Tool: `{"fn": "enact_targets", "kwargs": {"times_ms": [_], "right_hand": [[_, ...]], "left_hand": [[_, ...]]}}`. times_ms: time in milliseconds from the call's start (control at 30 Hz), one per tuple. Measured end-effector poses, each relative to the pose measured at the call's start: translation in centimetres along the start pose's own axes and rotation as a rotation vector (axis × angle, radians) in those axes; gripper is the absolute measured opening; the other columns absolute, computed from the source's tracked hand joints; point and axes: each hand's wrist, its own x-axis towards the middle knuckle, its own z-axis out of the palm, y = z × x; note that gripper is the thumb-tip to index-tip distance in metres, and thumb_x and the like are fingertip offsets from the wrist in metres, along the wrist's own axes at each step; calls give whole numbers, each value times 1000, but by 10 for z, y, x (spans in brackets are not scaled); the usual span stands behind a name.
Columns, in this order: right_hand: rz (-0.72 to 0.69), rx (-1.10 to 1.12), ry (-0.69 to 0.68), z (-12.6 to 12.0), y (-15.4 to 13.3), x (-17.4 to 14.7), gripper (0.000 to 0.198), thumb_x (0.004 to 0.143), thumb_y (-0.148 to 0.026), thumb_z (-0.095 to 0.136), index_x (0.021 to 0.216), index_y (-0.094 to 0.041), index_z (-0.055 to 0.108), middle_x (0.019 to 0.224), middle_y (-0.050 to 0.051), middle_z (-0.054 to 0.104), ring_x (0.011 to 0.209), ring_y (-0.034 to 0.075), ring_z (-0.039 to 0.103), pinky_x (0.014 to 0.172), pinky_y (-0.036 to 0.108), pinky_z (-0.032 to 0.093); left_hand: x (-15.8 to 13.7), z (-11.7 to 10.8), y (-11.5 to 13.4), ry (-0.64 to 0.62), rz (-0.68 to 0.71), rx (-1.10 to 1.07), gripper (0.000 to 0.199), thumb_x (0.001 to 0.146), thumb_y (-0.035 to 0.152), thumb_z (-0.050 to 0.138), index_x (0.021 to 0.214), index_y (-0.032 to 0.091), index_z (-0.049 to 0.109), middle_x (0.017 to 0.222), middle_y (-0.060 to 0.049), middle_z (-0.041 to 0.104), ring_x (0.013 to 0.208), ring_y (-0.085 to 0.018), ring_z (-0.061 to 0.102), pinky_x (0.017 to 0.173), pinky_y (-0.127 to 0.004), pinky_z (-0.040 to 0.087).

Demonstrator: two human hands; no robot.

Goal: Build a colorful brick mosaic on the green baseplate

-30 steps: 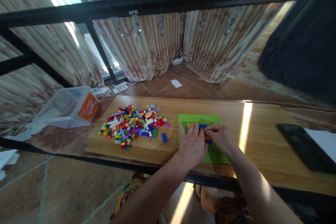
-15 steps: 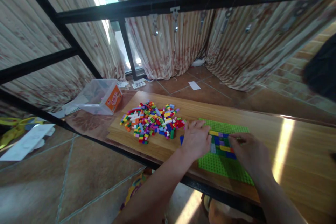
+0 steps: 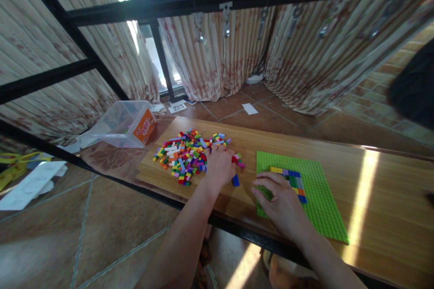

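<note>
My left hand (image 3: 220, 165) reaches over the right side of a heap of toy building bricks (image 3: 191, 156). Its fingers are spread and bent down onto the bricks, and the tips are partly hidden. A blue brick (image 3: 235, 180) lies on the wood just right of that wrist. Over the left part of a green baseplate (image 3: 325, 203) is my right hand (image 3: 280, 203), thumb and forefinger apart with nothing visible between them. Beside its knuckles, a block of joined coloured bricks (image 3: 294, 174) sits on the plate, partly covered by the hand.
The wooden board (image 3: 389, 198) lies on a low table with a black edge. A clear plastic box (image 3: 127, 122) with an orange label stands at the far left. Black metal bars (image 3: 190, 6) cross in front of the curtains. Papers lie on the tiled floor.
My left hand has moved left from the baseplate to the brick heap. My right hand has shifted left across the joined bricks, uncovering the plate's right side.
</note>
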Motion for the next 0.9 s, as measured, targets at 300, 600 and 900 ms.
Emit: {"fn": "enact_targets", "kwargs": {"times_ms": [300, 600, 900], "right_hand": [[-68, 38, -54, 24, -30, -4, 15, 90, -14, 57, 83, -19, 69, 92, 5, 69, 89, 20, 61, 83, 37, 48], [-33, 67, -16, 14, -33, -2, 17, 91, -14, 56, 83, -20, 70, 88, 4, 70, 88, 18, 62, 84, 34, 46], [0, 62, -94, 10, -33, -3, 19, 92, -15, 54, 82, -21, 69, 87, 4, 70, 85, 16, 64, 80, 29, 49]], "left_hand": [[5, 3, 3, 25, -12, 57, 15, 86, 25, 57, 93, 19, 68, 111, -11, 67, 112, -32, 53, 94, -48, 41], [14, -3, 3, 17, 6, -125, 19, 90, 20, 50, 102, 16, 65, 103, -9, 71, 101, -25, 62, 92, -37, 46], [12, -2, 8, -1, 16, -88, 22, 86, 19, 54, 100, 22, 70, 106, -7, 70, 107, -25, 60, 96, -39, 44]]}}
